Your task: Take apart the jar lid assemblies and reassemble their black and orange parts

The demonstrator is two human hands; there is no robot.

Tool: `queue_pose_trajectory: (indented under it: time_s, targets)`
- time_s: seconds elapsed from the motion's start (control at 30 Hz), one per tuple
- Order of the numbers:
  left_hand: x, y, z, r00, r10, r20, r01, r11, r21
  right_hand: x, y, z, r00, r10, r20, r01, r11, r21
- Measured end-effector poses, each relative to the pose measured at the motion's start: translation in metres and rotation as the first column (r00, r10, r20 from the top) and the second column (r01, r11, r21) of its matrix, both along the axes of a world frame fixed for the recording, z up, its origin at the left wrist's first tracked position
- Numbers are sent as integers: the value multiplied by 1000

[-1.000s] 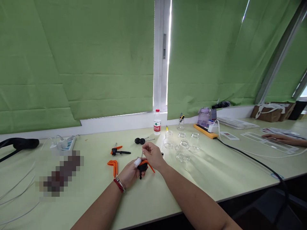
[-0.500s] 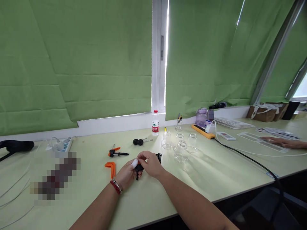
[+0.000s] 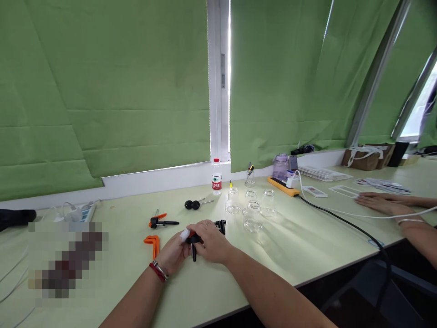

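Note:
Both my hands meet over the pale green table [image 3: 211, 291] near its front middle. My left hand [image 3: 174, 253], with a white wrap on one finger and a red bracelet at the wrist, grips a small black and orange clamp [image 3: 193, 243]. My right hand [image 3: 212, 240] is closed over the top of the same clamp. A black part [image 3: 220, 224] sticks out just beyond my right fingers. An orange L-shaped piece [image 3: 152, 243] lies left of my left hand. Another orange and black clamp [image 3: 160, 222] lies farther back.
Several clear glass jars [image 3: 251, 210] stand right of my hands. A water bottle [image 3: 216, 177], a black two-ball tool [image 3: 193, 204], a yellow power strip [image 3: 282, 187] with a black cable [image 3: 344, 223] lie behind. Another person's hands [image 3: 380, 202] rest at the right. A white power strip [image 3: 80, 211] sits left.
My right hand came down from holding a thin rod upright and now covers the clamp in my left hand. The view shifted right, showing more of the other person's arms.

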State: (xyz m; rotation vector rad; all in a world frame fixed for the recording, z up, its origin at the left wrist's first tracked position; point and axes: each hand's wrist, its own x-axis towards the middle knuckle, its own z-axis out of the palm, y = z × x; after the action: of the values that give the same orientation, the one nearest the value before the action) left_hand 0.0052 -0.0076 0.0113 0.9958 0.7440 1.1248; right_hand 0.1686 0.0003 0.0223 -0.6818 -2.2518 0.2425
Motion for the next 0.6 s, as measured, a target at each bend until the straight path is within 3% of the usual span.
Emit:
queue_pose_trajectory:
  time_s: [0.17,0.3,0.43,0.6]
  targets:
    - [-6,-4,6,990,-112,-82,114,993,28,1,-2,2,999,34,21,-35,999,25]
    - [-7,-8,15,939,-198,-280,232,968,94,1,-2,3,993,77,94,-79,997,22]
    - [-2,-11,20,898,-148,-414,228,962,151,-2,-1,-3,984,95,154,-107,992,72]
    - [1,-10,18,902,-94,-422,170,974,147,-6,-2,-5,984,64,165,-92,982,166]
